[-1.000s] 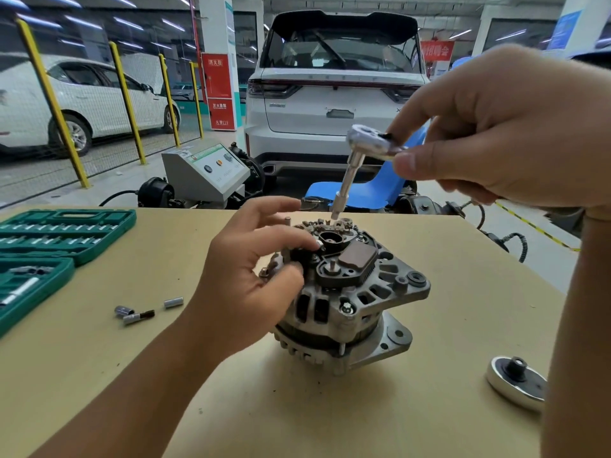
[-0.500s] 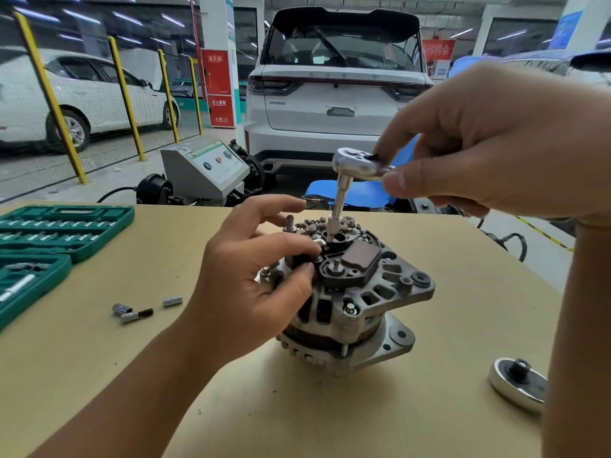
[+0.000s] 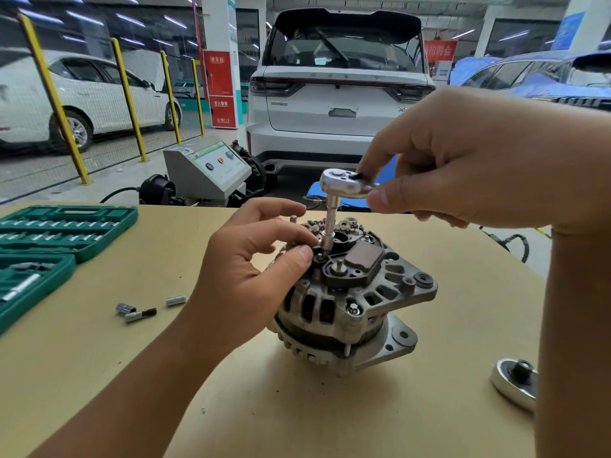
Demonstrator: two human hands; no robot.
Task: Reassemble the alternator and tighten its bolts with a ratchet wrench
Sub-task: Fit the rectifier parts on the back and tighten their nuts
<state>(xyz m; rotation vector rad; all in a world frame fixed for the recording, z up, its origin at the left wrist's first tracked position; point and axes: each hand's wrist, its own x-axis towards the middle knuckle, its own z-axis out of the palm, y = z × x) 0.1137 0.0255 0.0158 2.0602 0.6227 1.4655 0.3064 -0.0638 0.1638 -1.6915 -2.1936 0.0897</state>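
Two red signs (image 3: 222, 89) carry Chinese writing, partly legible.

illumination is bright and even, supplied by overhead strip lights (image 3: 175, 21) on the ceiling. shadows on the table (image 3: 99, 375) are soft and faint. wide-angle distortion bends the yellow posts (image 3: 54, 104) near the left edge. the background is slightly soft; foreground detail is sharp.

a car repair workshop: a white suv (image 3: 340, 90) parked with other cars behind yellow fence posts (image 3: 53, 97), a green socket set case (image 3: 66, 229) on the workbench (image 3: 132, 375), a grey test machine (image 3: 208, 168).
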